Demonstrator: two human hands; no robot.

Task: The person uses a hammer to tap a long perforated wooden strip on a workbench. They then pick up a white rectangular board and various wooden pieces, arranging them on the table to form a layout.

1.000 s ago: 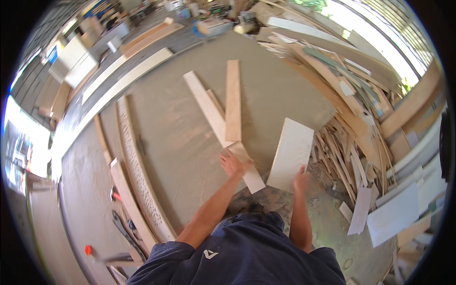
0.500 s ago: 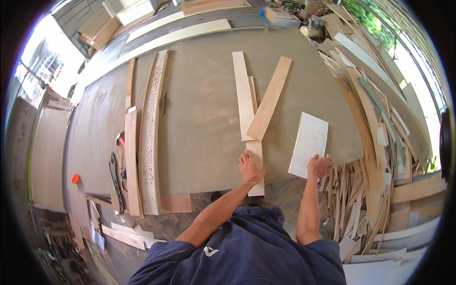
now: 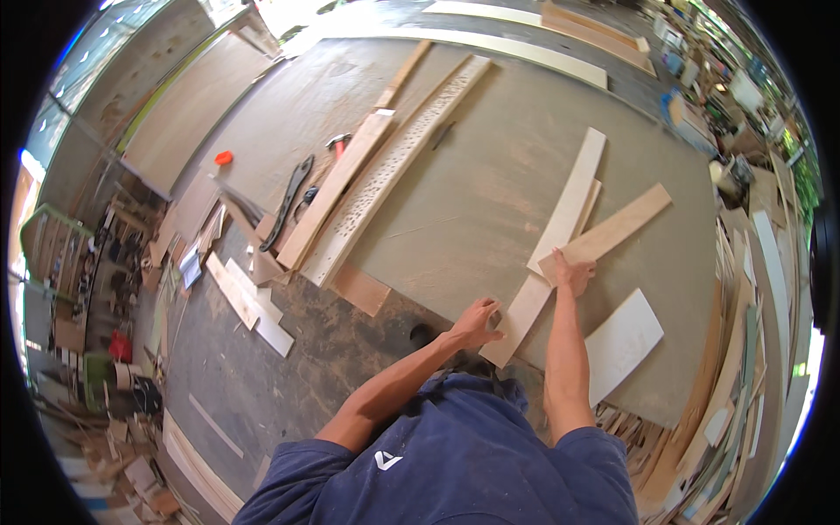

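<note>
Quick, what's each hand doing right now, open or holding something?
Left hand: open, curved, beside the nearest pale board.
Right hand: at the near end of the tan board; grip cannot be told.

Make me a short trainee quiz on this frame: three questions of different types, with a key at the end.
1. Multiple choice. Which hand touches the tan plank whose near end overlaps the paler boards?
A) left
B) right
C) neither

2. True or false. Seen from the person, the hammer lies to the left of the long spotted board.

3. Fill in the blank. The flat panel just to the right of the right forearm is coloured ____.

Key:
1. B, the right hand
2. True
3. White
</note>
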